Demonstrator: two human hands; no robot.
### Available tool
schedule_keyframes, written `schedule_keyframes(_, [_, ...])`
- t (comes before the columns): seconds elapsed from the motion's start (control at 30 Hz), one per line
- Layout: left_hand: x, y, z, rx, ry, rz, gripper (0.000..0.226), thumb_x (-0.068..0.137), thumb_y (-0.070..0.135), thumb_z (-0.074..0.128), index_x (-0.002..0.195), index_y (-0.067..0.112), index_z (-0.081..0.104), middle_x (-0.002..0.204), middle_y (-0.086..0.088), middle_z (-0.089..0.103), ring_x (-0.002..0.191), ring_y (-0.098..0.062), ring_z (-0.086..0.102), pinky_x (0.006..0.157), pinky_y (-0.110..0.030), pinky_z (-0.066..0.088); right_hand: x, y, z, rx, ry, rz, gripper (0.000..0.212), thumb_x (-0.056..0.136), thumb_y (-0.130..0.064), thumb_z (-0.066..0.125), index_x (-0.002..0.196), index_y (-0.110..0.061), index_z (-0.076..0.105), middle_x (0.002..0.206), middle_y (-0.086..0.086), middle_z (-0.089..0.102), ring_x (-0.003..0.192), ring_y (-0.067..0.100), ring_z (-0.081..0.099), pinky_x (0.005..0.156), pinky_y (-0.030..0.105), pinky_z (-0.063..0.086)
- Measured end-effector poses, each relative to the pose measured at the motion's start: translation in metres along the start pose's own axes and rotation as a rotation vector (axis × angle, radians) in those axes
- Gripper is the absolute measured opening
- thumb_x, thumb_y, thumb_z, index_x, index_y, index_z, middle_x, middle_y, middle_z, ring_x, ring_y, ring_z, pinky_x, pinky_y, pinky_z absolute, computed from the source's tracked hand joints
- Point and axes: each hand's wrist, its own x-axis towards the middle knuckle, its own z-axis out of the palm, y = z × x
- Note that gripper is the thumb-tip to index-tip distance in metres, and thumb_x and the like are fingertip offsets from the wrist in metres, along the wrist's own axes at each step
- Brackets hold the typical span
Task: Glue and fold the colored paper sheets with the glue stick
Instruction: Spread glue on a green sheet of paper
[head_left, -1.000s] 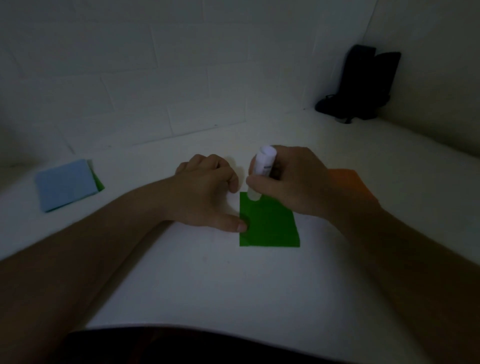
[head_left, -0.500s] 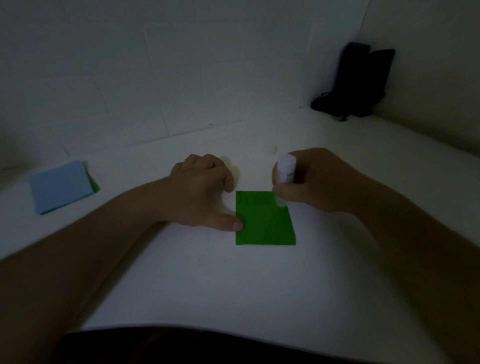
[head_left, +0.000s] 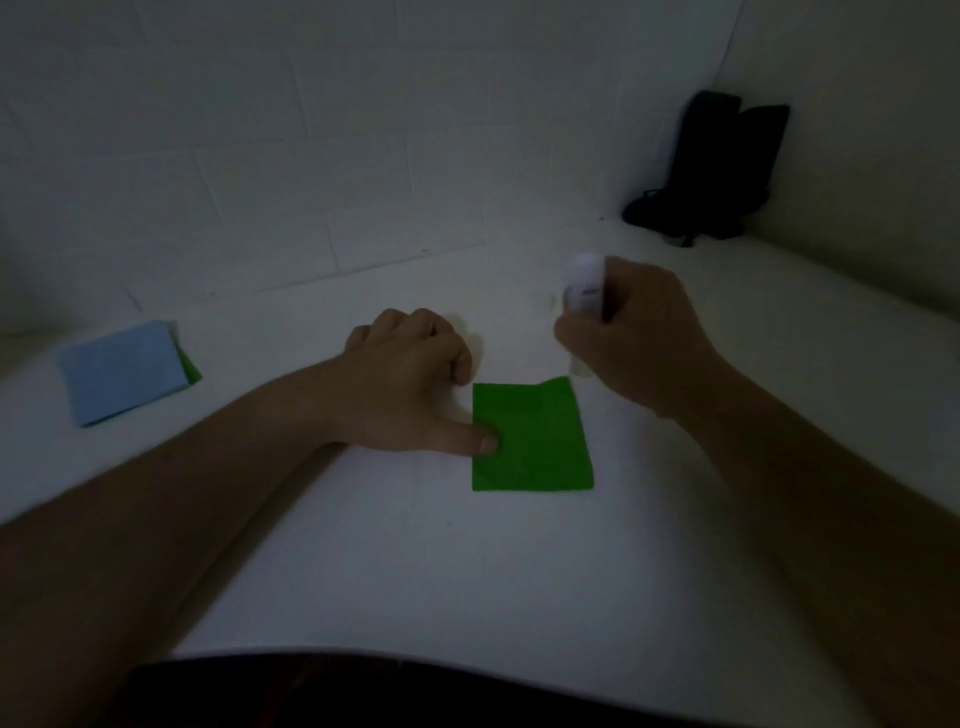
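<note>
Far left: a stack of paper sheets (head_left: 122, 371) lies flat on the white table (head_left: 467, 571), a light blue sheet uppermost and a green edge (head_left: 191, 370) showing along its right side; it sits well apart from the work area, presumably as stock or finished pieces, which cannot be told.

Centre left: the left hand (head_left: 410, 384) rests beside the green paper sheet (head_left: 532, 439). Its thumb (head_left: 480, 442) lies extended with the tip pressing on the sheet's left edge, while the other fingers are loosely curled on the table and grip nothing. The thumb evidently serves to pin the sheet against sliding under the glue stroke.

Centre: the green sheet lies flat, directly before the person; faint creases suggest prior folding, and its far right corner appears slightly lifted or uneven.

Centre right: the right hand (head_left: 636, 338) is wrapped around a white glue stick (head_left: 584, 291), held near upright with the working end downward. That end meets or hovers just beyond the sheet's far right corner; motion blur prevents telling contact. The position suggests a stroke along the far edge ending.

Far right: a dark object (head_left: 717, 166) stands in the corner against the wall; whether it is a container, or holds anything, cannot be told. No other container is visible.
</note>
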Motion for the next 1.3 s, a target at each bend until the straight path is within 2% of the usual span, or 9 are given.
schedule_keyframes(0.13, [0.0,0.0,0.0,0.002,0.001,0.001,0.077,0.048,0.098,0.043,0.102,0.044,0.045,0.123,0.014,0.036,0.117,-0.017,0.031,0.102,-0.042,0.03,-0.002,-0.003,-0.005,0.082,0.107,0.023,0.026,0.088,-0.007,0.068,0.07,-0.019,0.054,0.06,-0.007,0.054,0.052,-0.003,0.058,0.05,0.01,0.046])
schedule_keyframes(0.3, [-0.002,0.002,-0.001,0.017,-0.006,-0.007,0.079,0.047,0.098,0.04,0.104,0.043,0.044,0.124,0.013,0.037,0.116,-0.018,0.031,0.101,-0.042,0.033,-0.006,-0.001,0.021,0.039,-0.314,-0.234,0.01,0.089,-0.016,0.071,0.08,-0.016,0.068,0.078,0.005,0.07,0.072,0.012,0.065,0.071,0.027,0.049])
schedule_keyframes(0.5, [-0.004,-0.002,-0.001,-0.016,0.0,0.026,0.078,0.046,0.098,0.045,0.105,0.048,0.042,0.124,0.016,0.035,0.115,-0.014,0.029,0.102,-0.039,0.029,-0.007,0.008,-0.005,0.004,-0.434,-0.071,0.011,0.08,-0.047,0.063,0.07,-0.042,0.064,0.077,-0.014,0.069,0.076,0.004,0.067,0.076,0.024,0.05])
schedule_keyframes(0.57, [-0.005,-0.003,-0.002,-0.034,-0.004,0.037,0.079,0.045,0.098,0.046,0.106,0.049,0.042,0.125,0.016,0.036,0.114,-0.013,0.03,0.104,-0.04,0.03,-0.008,0.01,-0.013,-0.014,-0.442,-0.035,0.011,0.079,-0.049,0.062,0.068,-0.047,0.063,0.074,-0.018,0.067,0.073,0.003,0.065,0.073,0.02,0.046])
schedule_keyframes(0.77, [-0.005,-0.001,-0.003,-0.044,-0.015,0.028,0.082,0.043,0.098,0.047,0.106,0.047,0.043,0.125,0.016,0.036,0.117,-0.015,0.031,0.108,-0.042,0.03,-0.006,0.014,-0.016,-0.118,-0.286,0.003,0.019,0.085,-0.022,0.071,0.071,-0.017,0.06,0.068,0.002,0.063,0.065,0.018,0.062,0.066,0.038,0.051])
schedule_keyframes(0.83, [-0.005,-0.002,-0.003,-0.041,-0.018,0.026,0.082,0.042,0.099,0.046,0.106,0.047,0.043,0.125,0.015,0.036,0.117,-0.015,0.031,0.107,-0.041,0.03,-0.005,0.008,-0.011,-0.049,-0.216,-0.016,0.017,0.086,-0.023,0.07,0.072,-0.019,0.06,0.069,-0.001,0.062,0.065,0.013,0.061,0.063,0.036,0.051])
schedule_keyframes(1.0, [-0.004,-0.001,-0.002,-0.023,-0.022,0.022,0.083,0.042,0.099,0.045,0.107,0.047,0.042,0.126,0.015,0.036,0.117,-0.015,0.031,0.105,-0.041,0.031,-0.006,0.001,0.002,0.025,-0.431,-0.108,0.015,0.081,-0.041,0.067,0.077,-0.027,0.069,0.082,-0.012,0.071,0.081,0.008,0.069,0.079,0.027,0.054])
schedule_keyframes(1.17, [-0.006,-0.003,-0.002,-0.042,-0.005,0.036,0.08,0.044,0.099,0.046,0.106,0.048,0.042,0.124,0.016,0.036,0.117,-0.015,0.031,0.104,-0.04,0.031,-0.007,0.01,-0.011,0.004,-0.443,-0.054,0.021,0.08,-0.044,0.063,0.07,-0.025,0.064,0.074,-0.006,0.068,0.072,0.007,0.065,0.071,0.016,0.046])
schedule_keyframes(1.3, [-0.006,-0.003,-0.002,-0.044,0.0,0.035,0.079,0.044,0.098,0.047,0.105,0.048,0.042,0.124,0.016,0.036,0.118,-0.015,0.031,0.106,-0.042,0.031,-0.007,0.015,-0.016,-0.058,-0.425,-0.039,0.023,0.077,-0.041,0.064,0.065,-0.022,0.059,0.068,0.001,0.066,0.068,0.02,0.066,0.07,0.039,0.053])
